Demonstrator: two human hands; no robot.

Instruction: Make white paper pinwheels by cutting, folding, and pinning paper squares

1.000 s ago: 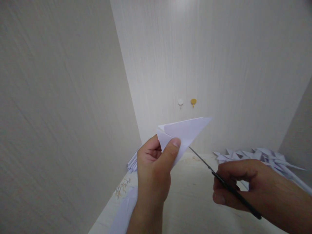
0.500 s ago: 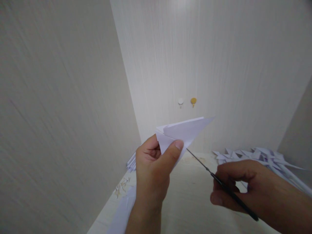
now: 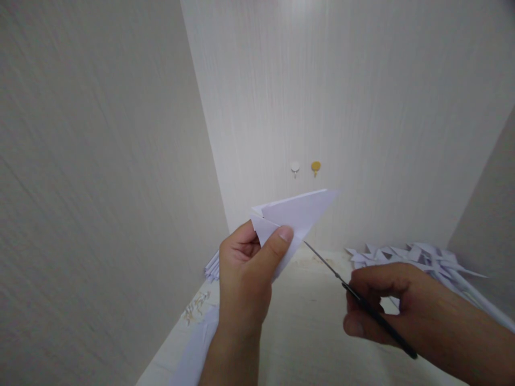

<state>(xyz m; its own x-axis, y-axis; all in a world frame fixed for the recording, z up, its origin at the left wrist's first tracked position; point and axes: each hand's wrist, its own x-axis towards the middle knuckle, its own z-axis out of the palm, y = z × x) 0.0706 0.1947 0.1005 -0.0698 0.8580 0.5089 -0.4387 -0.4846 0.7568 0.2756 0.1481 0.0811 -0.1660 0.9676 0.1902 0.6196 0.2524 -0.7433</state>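
Note:
My left hand (image 3: 251,273) is closed on a folded piece of white paper (image 3: 300,209), thumb on its near face and the fingers mostly hidden behind. The paper is a layered, pointed shape, its long tip toward the upper right. In my right hand (image 3: 386,300) is a pair of black-handled scissors (image 3: 380,318), seen nearly edge-on. Their thin metal blade slants up to the left, and its end meets the paper's lower right edge, close to my left thumb. Whether part of the blade lies behind the paper, I cannot tell.
Folded white paper pieces (image 3: 430,257) with spiky points lie heaped at the right, beside long paper rolls. Rolled papers (image 3: 212,266), small scraps (image 3: 196,307) and white sheets (image 3: 197,343) are at the left. A white hook (image 3: 295,167) and a yellow hook (image 3: 316,166) are on the back wall (image 3: 322,96).
Both hands, the paper and the scissors appear slightly farther left, and the whole background has shifted left too. Both grips look the same, with the blade still at the paper's edge.

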